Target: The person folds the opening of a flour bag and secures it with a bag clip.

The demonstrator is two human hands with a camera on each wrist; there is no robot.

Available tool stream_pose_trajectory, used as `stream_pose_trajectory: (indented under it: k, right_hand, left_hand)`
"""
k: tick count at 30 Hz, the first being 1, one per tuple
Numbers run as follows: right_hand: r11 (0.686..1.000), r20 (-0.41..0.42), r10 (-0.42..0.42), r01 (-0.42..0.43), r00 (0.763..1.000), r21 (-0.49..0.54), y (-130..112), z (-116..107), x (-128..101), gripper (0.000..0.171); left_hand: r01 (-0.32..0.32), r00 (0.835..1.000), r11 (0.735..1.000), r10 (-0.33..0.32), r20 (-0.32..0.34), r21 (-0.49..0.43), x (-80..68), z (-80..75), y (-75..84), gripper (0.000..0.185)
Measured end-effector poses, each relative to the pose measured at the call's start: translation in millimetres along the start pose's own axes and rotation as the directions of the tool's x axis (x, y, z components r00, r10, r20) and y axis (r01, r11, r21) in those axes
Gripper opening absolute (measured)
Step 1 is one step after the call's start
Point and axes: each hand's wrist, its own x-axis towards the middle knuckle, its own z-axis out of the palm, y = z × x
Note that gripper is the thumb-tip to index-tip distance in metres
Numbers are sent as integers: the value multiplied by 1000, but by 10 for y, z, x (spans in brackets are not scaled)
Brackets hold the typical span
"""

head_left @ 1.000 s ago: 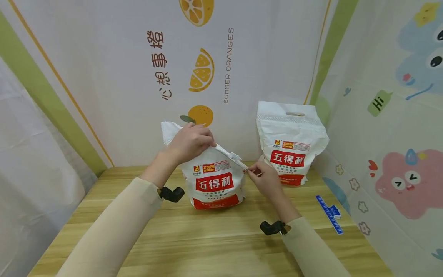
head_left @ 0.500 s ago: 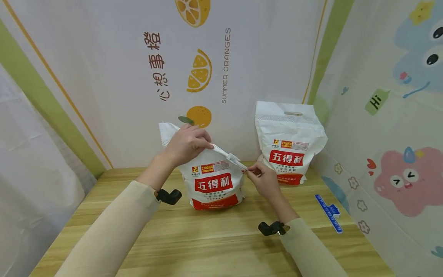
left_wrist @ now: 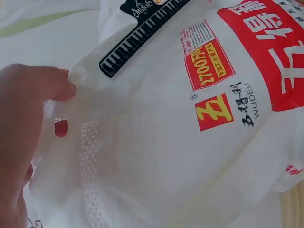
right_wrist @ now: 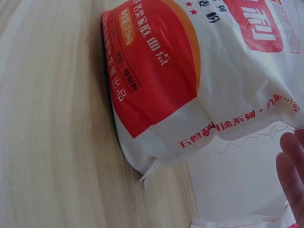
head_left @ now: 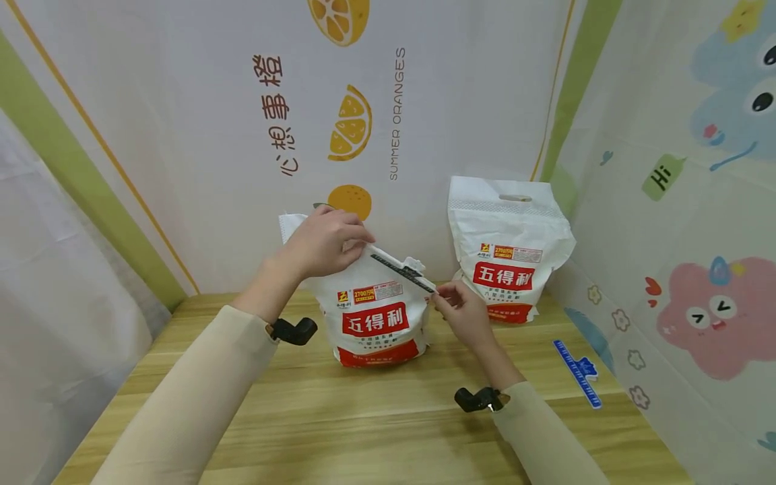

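L hand (head_left: 324, 241) grips flour bag (head_left: 378, 316) top (contents hidden); R hand (head_left: 462, 311) pinches clip (head_left: 403, 271).

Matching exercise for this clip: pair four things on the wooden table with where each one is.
Things:
1. white flour bag with red label, nearer one
2. second white flour bag with handle hole
3. blue plastic sealing clip
4. black-and-white piano-key sealing clip

Places:
A. lying flat on the wooden table by the right wall
B. across the folded top of a bag, right hand at its end
C. standing untouched at the back right
D. top gripped by the left hand

Pairs: 1-D, 2-C, 3-A, 4-B
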Motion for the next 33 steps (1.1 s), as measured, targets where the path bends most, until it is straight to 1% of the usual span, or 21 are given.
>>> stream_pose_trajectory:
  k: [3,8,10,11,13,15,17,19,20,22,23,26,27,29,30,31,32,33]
  right_hand:
    - [1000,-6,14,-14,1000,1,-2,0,-2,12]
    - [998,-15,67,-67,998,21,14,48,-2,11]
    - [996,-13,88,-88,996,30,25,64,-1,12]
    - [995,-11,93,-92,996,37,27,67,3,12]
    - [994,-7,100,-99,995,45,26,66,11,12]
    - [994,1,102,-101,995,51,20,58,21,13]
    - [993,9,103,-103,995,53,7,46,28,14]
    - [993,15,107,-108,994,48,-5,35,28,15]
    - [993,15,111,-111,994,46,-11,31,25,16]
    - [992,11,116,-117,993,40,-25,25,18,17]
    - [992,9,119,-119,993,36,-29,23,17,17]
    - [992,1,124,-124,992,40,-25,26,14,17]
    - [991,0,126,-126,992,47,-21,28,15,16]
    - [989,-1,137,-137,991,63,-8,30,20,16]
    - [987,-2,142,-142,990,72,-6,28,24,16]
    - [986,0,148,-147,989,82,3,35,27,17]
    - [984,2,154,-154,988,88,8,40,33,18]
    - [983,6,160,-160,987,96,11,44,39,19]
  left_hand:
    - [-2,1000,1000,3,14,-3,37,-23,12,15]
    - [-5,1000,1000,5,-7,3,100,-5,19,16]
    - [23,1000,1000,-23,-7,-4,91,-13,2,18]
    - [48,999,999,-48,-7,-11,75,-24,-15,20]
    - [123,992,992,-124,-17,-37,14,-58,-67,28]
    - [213,974,974,-218,-57,-81,-85,-92,-145,35]
    - [282,947,947,-301,-114,-152,-195,-103,-234,34]
    - [312,920,922,-354,-168,-230,-295,-90,-303,26]
    - [311,911,914,-365,-193,-261,-326,-76,-327,22]
    - [288,903,913,-360,-235,-290,-341,-54,-342,14]
    - [275,902,918,-349,-254,-285,-327,-52,-332,12]
    - [243,900,947,-300,-315,-209,-236,-59,-271,10]
    - [240,899,953,-290,-327,-184,-207,-65,-248,10]
    - [245,895,957,-285,-343,-156,-175,-66,-217,12]
    - [254,890,955,-294,-349,-155,-176,-59,-215,14]
    - [270,882,949,-312,-353,-164,-198,-43,-224,15]
    - [288,871,940,-337,-358,-182,-232,-28,-238,18]
    - [311,853,926,-372,-366,-215,-275,-7,-257,23]
